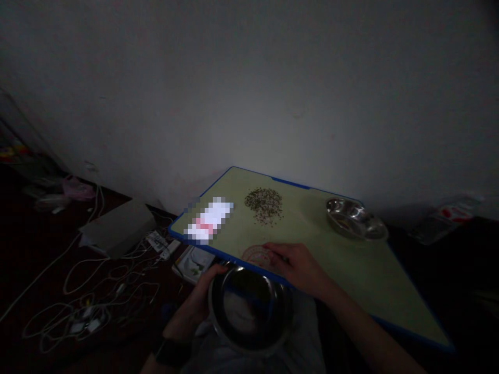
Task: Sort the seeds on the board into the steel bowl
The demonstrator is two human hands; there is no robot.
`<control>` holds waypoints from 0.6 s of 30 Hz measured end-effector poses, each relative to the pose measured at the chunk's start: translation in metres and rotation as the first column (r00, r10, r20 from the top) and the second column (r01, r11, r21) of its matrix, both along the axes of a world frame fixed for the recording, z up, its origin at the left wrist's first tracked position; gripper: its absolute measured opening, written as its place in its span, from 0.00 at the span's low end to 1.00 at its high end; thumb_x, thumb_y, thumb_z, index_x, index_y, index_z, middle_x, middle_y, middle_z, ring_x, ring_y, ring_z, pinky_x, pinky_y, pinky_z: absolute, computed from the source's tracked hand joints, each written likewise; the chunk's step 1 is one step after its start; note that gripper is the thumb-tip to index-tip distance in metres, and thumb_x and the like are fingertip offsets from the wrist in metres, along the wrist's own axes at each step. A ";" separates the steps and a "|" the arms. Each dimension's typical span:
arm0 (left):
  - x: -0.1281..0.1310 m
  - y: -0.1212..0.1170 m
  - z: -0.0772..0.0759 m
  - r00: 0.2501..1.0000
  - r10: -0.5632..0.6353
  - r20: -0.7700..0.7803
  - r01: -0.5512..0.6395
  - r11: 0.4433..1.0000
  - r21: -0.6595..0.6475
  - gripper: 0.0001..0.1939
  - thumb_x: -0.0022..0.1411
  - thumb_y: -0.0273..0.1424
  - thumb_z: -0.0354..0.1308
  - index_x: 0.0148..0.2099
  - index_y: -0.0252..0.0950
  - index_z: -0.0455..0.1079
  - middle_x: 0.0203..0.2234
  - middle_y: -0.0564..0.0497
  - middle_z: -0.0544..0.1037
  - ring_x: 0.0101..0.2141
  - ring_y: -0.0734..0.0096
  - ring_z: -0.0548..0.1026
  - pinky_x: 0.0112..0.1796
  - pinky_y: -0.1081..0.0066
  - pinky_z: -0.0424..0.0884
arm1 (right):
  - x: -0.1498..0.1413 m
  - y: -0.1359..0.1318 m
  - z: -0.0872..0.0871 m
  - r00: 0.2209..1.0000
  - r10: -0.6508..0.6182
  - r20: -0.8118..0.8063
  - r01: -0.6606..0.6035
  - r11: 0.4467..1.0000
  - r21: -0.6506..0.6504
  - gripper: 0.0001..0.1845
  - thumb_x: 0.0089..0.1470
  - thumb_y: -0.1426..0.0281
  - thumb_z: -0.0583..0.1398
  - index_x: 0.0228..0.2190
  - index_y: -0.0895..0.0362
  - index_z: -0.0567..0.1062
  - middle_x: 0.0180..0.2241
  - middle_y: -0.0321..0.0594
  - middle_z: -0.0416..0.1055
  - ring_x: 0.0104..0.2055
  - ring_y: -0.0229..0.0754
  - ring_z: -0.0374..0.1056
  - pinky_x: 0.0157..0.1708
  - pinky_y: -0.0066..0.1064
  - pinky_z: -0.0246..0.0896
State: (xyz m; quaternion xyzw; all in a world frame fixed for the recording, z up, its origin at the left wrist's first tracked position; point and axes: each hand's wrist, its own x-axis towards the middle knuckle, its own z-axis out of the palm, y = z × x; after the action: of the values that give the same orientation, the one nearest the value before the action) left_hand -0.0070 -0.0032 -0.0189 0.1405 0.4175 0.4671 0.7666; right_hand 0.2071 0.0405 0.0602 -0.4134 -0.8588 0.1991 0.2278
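Note:
My left hand [202, 296] grips the rim of a metal bowl [217, 317], held over my lap just below the table's near edge. Over that edge, my right hand [298, 266] rests with its fingers curled together. Under its fingertips lies a round patch with red markings [255, 254]; I cannot tell whether it is printed on the surface or a separate piece. Whatever the fingers pinch is hidden. Farther back on the pale green tabletop [351, 275] is a loose pile of small dark seeds or grains [265, 202].
A second metal bowl [356, 221] stands at the tabletop's right edge. On the left lies a bright, pixelated rectangle [210, 221]. Tangled white cables [113, 291] and a box [119, 228] are on the floor at left. A wall [273, 104] rises behind the table.

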 end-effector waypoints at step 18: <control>0.003 -0.001 0.003 1.000 0.021 -0.004 -0.021 1.000 0.007 0.06 0.46 0.30 0.57 0.27 0.33 0.72 0.19 0.53 0.77 0.22 0.69 0.72 0.32 0.70 0.64 | -0.041 -0.010 -0.004 0.962 -0.133 0.239 0.038 0.929 0.368 0.19 0.53 0.72 0.49 0.47 0.60 0.65 0.36 0.46 0.72 0.34 0.41 0.67 0.36 0.32 0.62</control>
State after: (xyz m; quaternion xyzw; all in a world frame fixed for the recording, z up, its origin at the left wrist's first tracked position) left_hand -0.0045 -0.0042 -0.0156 0.1397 0.4189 0.4763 0.7604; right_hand 0.1657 0.0307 0.0566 -0.4245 -0.8840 -0.0274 0.1938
